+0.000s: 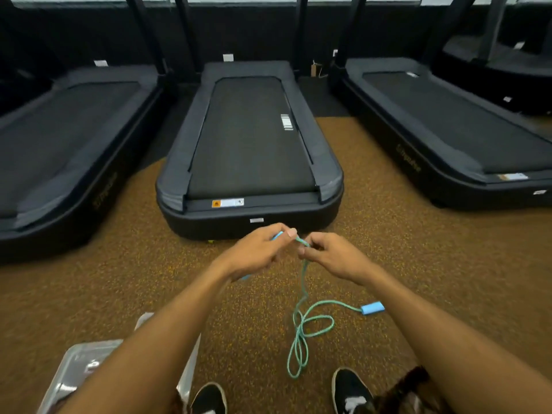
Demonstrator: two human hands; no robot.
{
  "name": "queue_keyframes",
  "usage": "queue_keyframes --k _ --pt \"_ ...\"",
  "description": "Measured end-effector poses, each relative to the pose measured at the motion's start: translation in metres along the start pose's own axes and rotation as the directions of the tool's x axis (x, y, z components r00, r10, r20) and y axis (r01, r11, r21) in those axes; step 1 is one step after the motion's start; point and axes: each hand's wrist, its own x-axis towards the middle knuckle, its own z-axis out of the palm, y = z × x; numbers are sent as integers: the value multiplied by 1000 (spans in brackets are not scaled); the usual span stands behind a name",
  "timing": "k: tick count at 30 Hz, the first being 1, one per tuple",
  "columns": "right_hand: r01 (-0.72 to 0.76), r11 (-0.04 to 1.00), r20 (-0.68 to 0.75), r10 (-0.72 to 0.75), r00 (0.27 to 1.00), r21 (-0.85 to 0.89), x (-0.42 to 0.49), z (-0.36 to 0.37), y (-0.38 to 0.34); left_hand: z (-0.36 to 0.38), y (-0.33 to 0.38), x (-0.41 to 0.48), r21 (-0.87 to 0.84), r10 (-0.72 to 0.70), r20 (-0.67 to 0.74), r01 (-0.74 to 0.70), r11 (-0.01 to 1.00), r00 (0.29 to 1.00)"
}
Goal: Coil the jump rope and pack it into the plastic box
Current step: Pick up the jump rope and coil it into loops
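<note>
A teal jump rope (pixel 303 297) hangs from both hands down to the brown speckled floor, where it lies in loose loops (pixel 301 339). My left hand (pixel 257 252) grips one light-blue handle; its ends poke out above and below the fist. My right hand (pixel 331 255) pinches the rope just beside the left hand. The other blue handle (pixel 372 308) lies on the floor to the right. A clear plastic box (pixel 74 372) sits at the lower left, partly hidden by my left forearm.
Three dark treadmills (pixel 248 138) stand ahead; the middle one's rear end is just beyond my hands. My two black shoes (pixel 351 389) are at the bottom edge. A clear lid or second box edge (pixel 143 319) shows behind my left forearm.
</note>
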Motion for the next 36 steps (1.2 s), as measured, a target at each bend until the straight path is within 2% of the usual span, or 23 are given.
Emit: queue_keyframes --k 2,5,7,9,12,15,18,23,31,36 --pt "61 993 -48 -56 997 103 6 -13 -6 -11 6 2 -170 1 -57 -10 985 998" --pt "133 964 -124 -106 987 232 14 -28 -3 -26 5 8 -449 -57 -113 0 894 992" --pt "136 946 -134 -100 986 294 13 -28 3 -30 -7 10 -547 -117 -129 28 837 985" --pt "122 943 -136 -83 987 309 15 -23 9 -26 -22 10 -629 -148 -88 60 775 985" --pt "133 925 -167 -77 983 356 21 -17 7 -14 -29 10 -579 -167 44 162 799 985" --pt "164 912 -199 -93 976 377 27 -13 -3 -4 -20 8 -507 -76 76 104 855 994" --pt "154 902 -233 -62 970 403 30 -13 -6 -1 -11 11 -599 -11 20 21 801 1000" --pt "105 894 -216 -9 976 437 27 -18 5 -5 -11 19 -718 -88 -121 -26 695 989" --pt "87 894 -202 4 979 439 27 -12 -2 -7 -11 16 -698 -148 -214 -45 714 966" --pt "102 894 -188 -21 982 436 24 -8 -6 -11 -13 10 -747 -168 -195 -36 664 966"
